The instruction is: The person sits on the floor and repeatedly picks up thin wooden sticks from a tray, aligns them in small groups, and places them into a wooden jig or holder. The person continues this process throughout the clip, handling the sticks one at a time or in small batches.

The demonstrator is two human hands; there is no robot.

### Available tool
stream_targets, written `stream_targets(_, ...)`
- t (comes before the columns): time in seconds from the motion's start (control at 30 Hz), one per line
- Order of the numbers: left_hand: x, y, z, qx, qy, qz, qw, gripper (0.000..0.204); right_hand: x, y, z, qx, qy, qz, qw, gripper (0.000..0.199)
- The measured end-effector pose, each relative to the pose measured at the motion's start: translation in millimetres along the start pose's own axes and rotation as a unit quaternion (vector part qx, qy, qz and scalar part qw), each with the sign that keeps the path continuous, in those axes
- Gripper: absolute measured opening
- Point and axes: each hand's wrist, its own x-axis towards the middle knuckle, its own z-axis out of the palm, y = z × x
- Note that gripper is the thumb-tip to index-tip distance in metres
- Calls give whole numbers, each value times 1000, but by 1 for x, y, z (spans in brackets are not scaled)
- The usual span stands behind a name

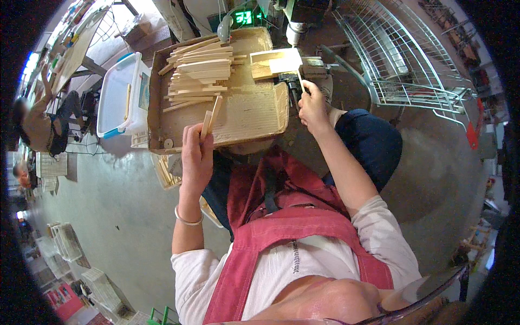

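Note:
My left hand point(196, 157) is closed around two pale wooden strips point(213, 117) that point up over the near edge of a shallow cardboard box point(252, 116). Inside that box, on the left, lies a loose pile of similar strips point(200, 71). At the box's far right, my right hand point(314, 107) pinches a thin wooden strip point(301, 82) whose far end meets a brightly lit wooden block point(262, 66). Above the block hangs the pale lower end of a machine spindle point(293, 35). A black clamp or handle point(292, 86) sits just left of my right fingers.
A white plastic bin point(122, 97) with blue latches stands left of the box, one strip inside. Wire cart point(417, 70) is at the right, with a red tag point(472, 138). Another person point(40, 127) sits far left. More strips lie in a container point(167, 172) below the box.

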Motion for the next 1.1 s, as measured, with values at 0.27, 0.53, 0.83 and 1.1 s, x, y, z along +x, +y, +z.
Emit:
stream_targets(0.27,-8,47,50,-615,-120,-335,704,22,-51,-43,0,116,-237,20,964,28)
stream_targets(0.53,-18,55,95,-695,-157,-407,572,25,-67,-27,8,131,-193,39,972,22)
stream_targets(0.83,-29,59,123,-747,-171,-407,497,31,-64,-5,-16,133,-194,126,964,18)
stream_targets(1.1,-33,59,128,-738,-160,-426,498,28,-68,9,-21,178,-204,164,949,20)
